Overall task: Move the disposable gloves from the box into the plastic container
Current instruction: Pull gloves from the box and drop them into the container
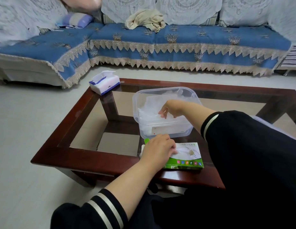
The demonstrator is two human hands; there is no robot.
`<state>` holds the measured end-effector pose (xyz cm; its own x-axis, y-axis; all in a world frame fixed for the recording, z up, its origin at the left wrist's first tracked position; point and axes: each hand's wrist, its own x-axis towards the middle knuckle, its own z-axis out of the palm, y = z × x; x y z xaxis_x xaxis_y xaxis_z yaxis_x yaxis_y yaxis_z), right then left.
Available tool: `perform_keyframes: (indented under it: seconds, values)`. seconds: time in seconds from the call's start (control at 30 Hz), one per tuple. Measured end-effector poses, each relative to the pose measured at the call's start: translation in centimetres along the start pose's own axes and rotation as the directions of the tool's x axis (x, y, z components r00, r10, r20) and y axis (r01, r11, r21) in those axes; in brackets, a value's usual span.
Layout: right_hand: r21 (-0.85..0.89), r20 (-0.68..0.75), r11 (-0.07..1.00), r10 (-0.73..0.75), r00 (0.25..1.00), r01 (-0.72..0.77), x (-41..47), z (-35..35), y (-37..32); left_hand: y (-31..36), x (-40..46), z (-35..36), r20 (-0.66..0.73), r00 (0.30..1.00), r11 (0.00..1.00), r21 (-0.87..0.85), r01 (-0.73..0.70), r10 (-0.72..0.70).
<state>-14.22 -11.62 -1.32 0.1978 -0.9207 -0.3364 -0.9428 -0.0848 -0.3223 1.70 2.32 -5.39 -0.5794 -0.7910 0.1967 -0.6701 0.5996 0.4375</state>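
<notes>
A clear plastic container stands on the glass-topped bench, with thin clear gloves piled inside. The right hand reaches into it, fingers curled down on the gloves. Just in front of the container lies a green glove box; the left hand rests on its opening, fingers pinching the glove there. A tissue pack sits at the bench's far left corner. Behind is a blue-covered sofa with a beige cloth on it.

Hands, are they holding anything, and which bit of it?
The right hand pinches clear gloves by their top edge inside the plastic container. The left hand rests on the green glove box, fingers at its opening; a grip cannot be told.
</notes>
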Motion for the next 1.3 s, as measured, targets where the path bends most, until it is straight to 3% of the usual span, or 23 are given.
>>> perform_keyframes:
  seconds: [0.17, 0.27, 0.33, 0.4, 0.43, 0.47, 0.5, 0.57, 0.63, 0.7, 0.9, 1.13, 1.23, 1.3]
  values:
    - [0.238, -0.074, 0.97, -0.023, 0.997, 0.041, -2.8, -1.8, 0.4, 0.2, -0.1, 0.2, -0.031, 0.999, 1.0, 0.009, -0.009, 0.009]
    - [0.335, -0.248, 0.937, -0.009, 0.969, 0.094, -5.5, -3.6, 0.0, 0.4, -0.1, 0.1, -0.033, 0.999, 0.998, 0.051, -0.025, 0.027]
    - [0.372, -0.448, 0.911, 0.01, 0.894, 0.176, -8.3, -4.3, -0.6, 0.5, -0.1, 0.1, -0.02, 1.0, 0.998, 0.065, -0.018, 0.02]
    - [0.375, -0.661, 0.874, 0.019, 0.75, 0.308, -11.5, -3.6, -1.3, 0.5, 0.0, 0.1, -0.006, 1.0, 0.997, 0.074, -0.006, 0.007]
    - [0.357, -0.717, 0.864, 0.01, 0.697, 0.355, -13.1, -2.7, -1.6, 0.4, 0.0, 0.0, 0.002, 1.0, 0.997, 0.075, 0.0, 0.0]
    - [0.344, -0.723, 0.864, -0.006, 0.691, 0.367, -14.7, -1.5, -1.9, 0.5, -0.1, 0.0, 0.009, 1.0, 0.997, 0.077, 0.005, -0.006]
    - [0.34, -0.668, 0.877, -0.029, 0.744, 0.339, -15.6, 0.1, -1.9, 0.4, 0.0, -0.1, 0.011, 1.0, 0.997, 0.081, 0.015, -0.016]
    - [0.28, -0.423, 0.945, -0.039, 0.905, 0.172, -16.8, 4.0, -1.3, 0.7, 0.1, -0.2, 0.025, 0.999, 0.994, 0.101, 0.027, -0.03]
    - [0.186, -0.216, 0.977, -0.061, 0.975, 0.102, -16.5, 7.5, -0.3, 0.7, 0.1, 0.0, 0.021, 0.999, 0.992, 0.124, 0.028, -0.031]
    - [0.168, -0.15, 0.984, -0.033, 0.988, 0.059, -16.2, 9.8, 0.7, 1.0, 0.1, 0.2, 0.01, 1.0, 0.995, 0.099, 0.02, -0.021]
    - [0.159, -0.155, 0.987, -0.007, 0.988, 0.032, -16.0, 9.9, 0.7, 1.1, 0.1, 0.6, -0.1, 0.992, 0.996, 0.059, -0.065, 0.07]
    - [0.186, -0.133, 0.982, 0.05, 0.99, -0.025, -16.2, 9.8, 0.8, 1.2, 0.1, 0.1, -0.216, 0.94, 0.964, 0.093, -0.25, 0.265]
    - [0.138, -0.141, 0.99, 0.047, 0.989, -0.028, -16.1, 9.9, 0.9, 1.0, 0.1, 0.0, -0.202, 0.952, 0.973, 0.048, -0.226, 0.231]
    - [0.109, -0.153, 0.994, 0.039, 0.987, -0.022, -16.0, 10.0, 1.0, 0.7, 0.2, -0.1, -0.115, 0.987, 0.992, -0.045, -0.116, 0.11]
